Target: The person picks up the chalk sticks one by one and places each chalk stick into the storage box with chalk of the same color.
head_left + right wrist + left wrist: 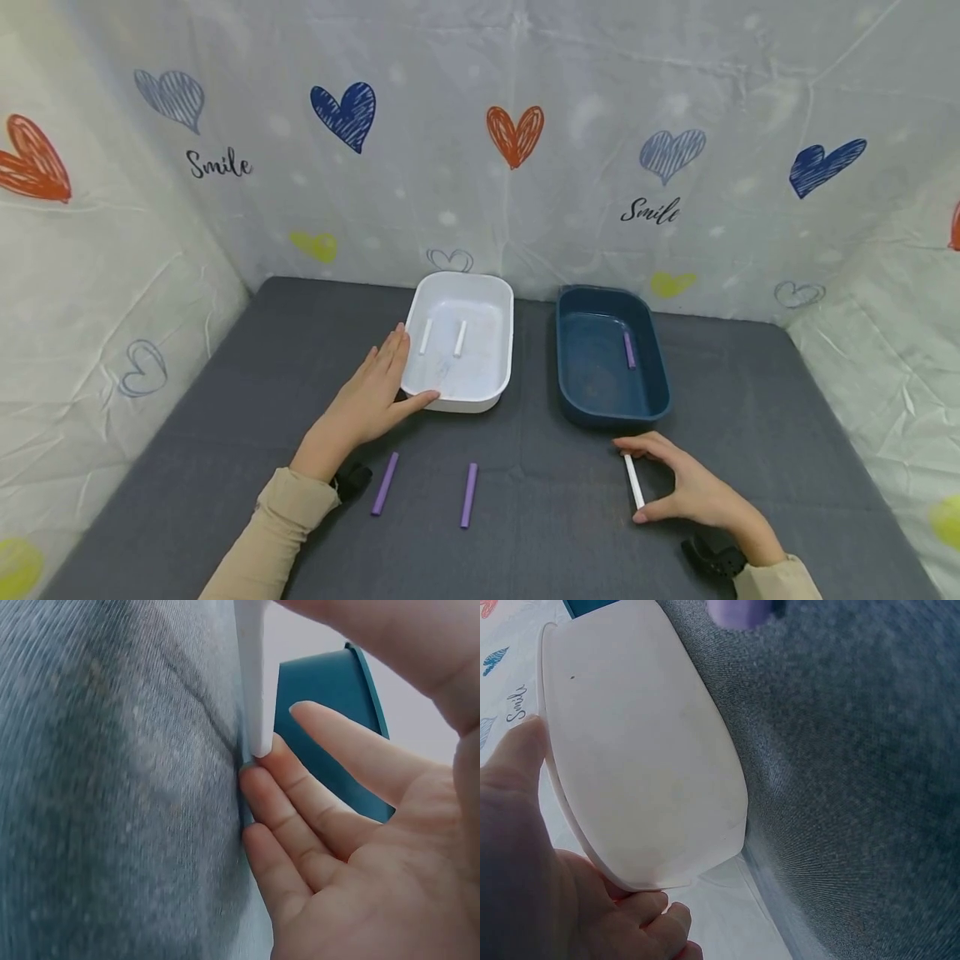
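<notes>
My right hand [693, 487] pinches a white chalk stick [634, 482] lengthwise, thumb at the near end and fingertips at the far end. The right wrist view shows this chalk stick [257, 682] close over the grey cloth. My left hand [367, 396] rests at the near left corner of a white tray [457, 406], thumb on the near rim and straight fingers along the left side. Two white chalk sticks [460, 339] lie inside that tray. Right of it, a dark blue tray [611, 414] holds one purple chalk stick [629, 350].
Two purple chalk sticks, a left one [385, 484] and a right one [468, 496], lie on the grey tablecloth [540, 533] in front of the white tray. Behind the table hangs a pale curtain [442, 192] printed with hearts, and it continues along both sides.
</notes>
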`<state>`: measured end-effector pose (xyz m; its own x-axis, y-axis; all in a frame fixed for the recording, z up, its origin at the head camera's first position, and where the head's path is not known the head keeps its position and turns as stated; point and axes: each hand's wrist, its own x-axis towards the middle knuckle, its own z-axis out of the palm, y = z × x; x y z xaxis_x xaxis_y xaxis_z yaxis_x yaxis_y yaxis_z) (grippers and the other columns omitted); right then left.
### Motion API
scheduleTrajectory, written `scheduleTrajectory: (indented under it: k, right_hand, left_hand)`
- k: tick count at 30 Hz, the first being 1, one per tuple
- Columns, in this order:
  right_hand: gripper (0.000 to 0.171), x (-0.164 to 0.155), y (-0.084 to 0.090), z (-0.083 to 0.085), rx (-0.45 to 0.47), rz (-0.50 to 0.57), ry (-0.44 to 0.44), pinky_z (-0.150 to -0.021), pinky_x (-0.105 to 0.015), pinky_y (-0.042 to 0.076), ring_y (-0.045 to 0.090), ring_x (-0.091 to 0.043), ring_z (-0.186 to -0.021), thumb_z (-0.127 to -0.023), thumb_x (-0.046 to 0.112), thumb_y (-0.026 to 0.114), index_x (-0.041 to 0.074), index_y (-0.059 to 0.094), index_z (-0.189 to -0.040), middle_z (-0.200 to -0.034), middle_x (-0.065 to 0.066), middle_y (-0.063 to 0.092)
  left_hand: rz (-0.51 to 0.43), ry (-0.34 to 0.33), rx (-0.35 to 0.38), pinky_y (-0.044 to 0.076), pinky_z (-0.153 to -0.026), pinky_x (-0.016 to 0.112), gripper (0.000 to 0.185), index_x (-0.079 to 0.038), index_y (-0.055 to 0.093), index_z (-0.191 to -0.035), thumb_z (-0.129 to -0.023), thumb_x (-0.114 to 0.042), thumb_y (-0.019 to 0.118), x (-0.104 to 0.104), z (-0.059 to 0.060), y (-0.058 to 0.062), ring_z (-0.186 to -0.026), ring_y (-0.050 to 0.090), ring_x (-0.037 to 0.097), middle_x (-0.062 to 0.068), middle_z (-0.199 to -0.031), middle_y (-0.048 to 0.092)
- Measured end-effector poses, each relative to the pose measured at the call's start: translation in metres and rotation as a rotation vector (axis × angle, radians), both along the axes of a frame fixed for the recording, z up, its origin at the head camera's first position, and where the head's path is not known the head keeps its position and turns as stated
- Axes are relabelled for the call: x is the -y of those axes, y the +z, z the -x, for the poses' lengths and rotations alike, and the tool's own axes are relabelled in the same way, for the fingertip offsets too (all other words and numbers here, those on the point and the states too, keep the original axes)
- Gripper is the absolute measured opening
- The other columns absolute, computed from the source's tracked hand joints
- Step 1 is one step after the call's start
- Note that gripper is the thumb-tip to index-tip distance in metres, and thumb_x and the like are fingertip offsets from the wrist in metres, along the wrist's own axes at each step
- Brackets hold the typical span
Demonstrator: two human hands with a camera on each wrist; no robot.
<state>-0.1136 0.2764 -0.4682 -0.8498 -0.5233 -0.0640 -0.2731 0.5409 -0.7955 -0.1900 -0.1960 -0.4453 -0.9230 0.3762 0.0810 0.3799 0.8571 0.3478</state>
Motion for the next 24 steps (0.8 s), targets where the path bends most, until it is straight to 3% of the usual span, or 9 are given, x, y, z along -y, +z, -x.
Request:
scheduleTrajectory:
  k: [5, 13, 24]
  right_hand:
    - [0.08, 0.006, 0.002, 0.003, 0.007, 0.012, 0.015, -0.103, -0.031, 0.043, 0.049, -0.017, -0.122, -0.073, 0.034, 0.089, 0.021, 0.052, -0.143, -0.136, 0.001, 0.052]
    - [0.08, 0.016, 0.003, 0.008, 0.08, 0.109, 0.045, -0.108, -0.014, 0.032, 0.045, -0.012, -0.13, -0.074, 0.024, 0.09, 0.014, 0.051, -0.144, -0.141, -0.002, 0.048]
    - [0.081, 0.034, 0.006, 0.014, 0.095, 0.14, 0.095, -0.111, -0.017, 0.032, 0.043, -0.012, -0.134, -0.075, 0.02, 0.089, 0.011, 0.049, -0.145, -0.143, -0.002, 0.047]
  left_hand:
    - [-0.006, 0.001, -0.008, 0.008, -0.122, 0.052, 0.106, 0.005, 0.003, -0.156, -0.094, -0.068, 0.048, 0.0, 0.0, 0.0, -0.152, 0.003, 0.032, 0.02, -0.164, -0.003]
    - [-0.017, -0.006, -0.007, 0.008, -0.121, 0.052, 0.105, 0.004, 0.003, -0.156, -0.094, -0.067, 0.049, -0.001, 0.0, 0.0, -0.151, 0.003, 0.033, 0.02, -0.164, -0.002]
    - [-0.018, -0.001, -0.012, 0.008, -0.122, 0.052, 0.106, 0.005, 0.003, -0.156, -0.094, -0.068, 0.049, 0.0, 0.0, 0.001, -0.151, 0.004, 0.033, 0.02, -0.164, -0.002]
